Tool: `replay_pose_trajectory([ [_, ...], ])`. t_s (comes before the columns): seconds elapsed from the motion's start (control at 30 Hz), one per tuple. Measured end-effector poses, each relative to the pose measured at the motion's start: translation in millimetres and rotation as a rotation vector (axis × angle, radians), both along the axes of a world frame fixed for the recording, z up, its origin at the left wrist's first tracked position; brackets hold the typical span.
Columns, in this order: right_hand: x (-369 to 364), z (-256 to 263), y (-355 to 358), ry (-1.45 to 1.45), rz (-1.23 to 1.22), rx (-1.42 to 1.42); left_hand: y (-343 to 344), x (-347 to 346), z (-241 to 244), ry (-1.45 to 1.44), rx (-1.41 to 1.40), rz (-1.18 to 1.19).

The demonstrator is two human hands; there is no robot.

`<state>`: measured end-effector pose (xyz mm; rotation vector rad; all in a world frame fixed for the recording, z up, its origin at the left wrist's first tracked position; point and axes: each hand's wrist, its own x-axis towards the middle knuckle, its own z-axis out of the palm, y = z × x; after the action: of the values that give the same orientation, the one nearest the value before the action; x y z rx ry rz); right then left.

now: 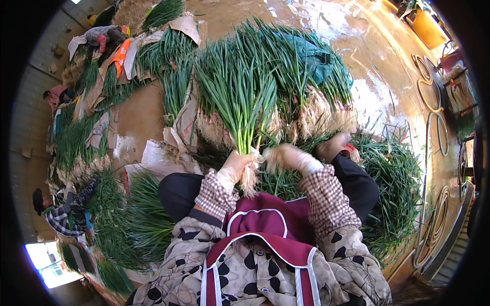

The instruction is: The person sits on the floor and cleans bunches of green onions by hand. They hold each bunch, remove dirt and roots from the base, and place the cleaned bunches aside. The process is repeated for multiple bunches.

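Note:
My left hand [235, 166] grips a bunch of green onion-like plants [244, 130] around its pale stems. The long leaves point away from me, and pale stringy roots [249, 181] hang below the fist over my maroon apron [260, 218]. Close to the right of the stems is my right hand [287, 157], blurred by motion; its fingers are too smeared to tell if they pinch anything. Beyond both hands, a large pile of the same plants [317, 111] lies with roots towards me, partly covered by a teal plastic sheet [312, 57].
Loose leaf trimmings [390, 183] are heaped at my right, beside my bare foot [333, 145]. Another leafy heap [147, 214] lies at my left near pale sacking [160, 157]. Several people work among plants at far left, one in a checked top [63, 222]. Hoses [438, 222] coil at right.

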<state>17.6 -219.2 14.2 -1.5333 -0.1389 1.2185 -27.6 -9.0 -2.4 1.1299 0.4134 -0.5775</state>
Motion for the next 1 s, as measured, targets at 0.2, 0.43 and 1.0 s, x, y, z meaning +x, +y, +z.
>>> replay_pose_trajectory([
  [0.2, 5, -3, 49, -0.725, -0.123, -0.49, -1, -20, -1, -0.026, 0.056, 0.177],
  [0.43, 11, -16, 74, -0.888, -0.078, -0.558, 2, 5, 11, 0.152, 0.056, 0.231],
  [1.0, -18, -16, 69, -1.066, -0.157, -0.495, 16, -24, 19, -0.006, 0.127, 0.257],
])
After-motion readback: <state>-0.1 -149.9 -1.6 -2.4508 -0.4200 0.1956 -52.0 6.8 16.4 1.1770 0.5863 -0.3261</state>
